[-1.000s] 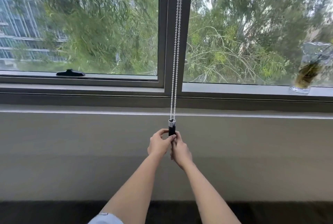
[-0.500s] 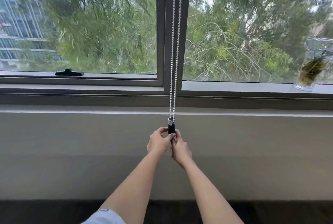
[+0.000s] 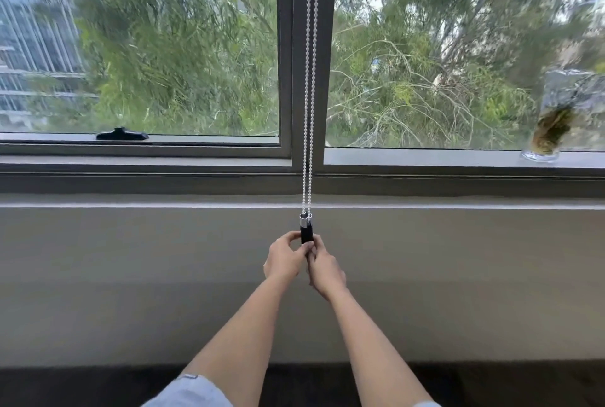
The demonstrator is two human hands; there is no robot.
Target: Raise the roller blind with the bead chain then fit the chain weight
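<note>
A white bead chain (image 3: 310, 85) hangs in two strands down the window's centre mullion. At its lower end sits the chain weight (image 3: 306, 228), a black bar with a silver cap, just below the sill line. My left hand (image 3: 285, 257) and my right hand (image 3: 325, 267) are pressed together around the lower part of the weight, fingers closed on it. The weight's bottom is hidden by my fingers. No blind fabric shows in the window.
A grey window frame (image 3: 291, 157) runs across, with a black handle (image 3: 121, 134) at lower left. A clear glass jar with plant roots (image 3: 553, 125) stands on the sill at right. Below is a plain grey wall (image 3: 131, 275) and dark floor.
My hands stay on the weight in nearly the same place. The view has shifted slightly, and the chain strands hang a little straighter.
</note>
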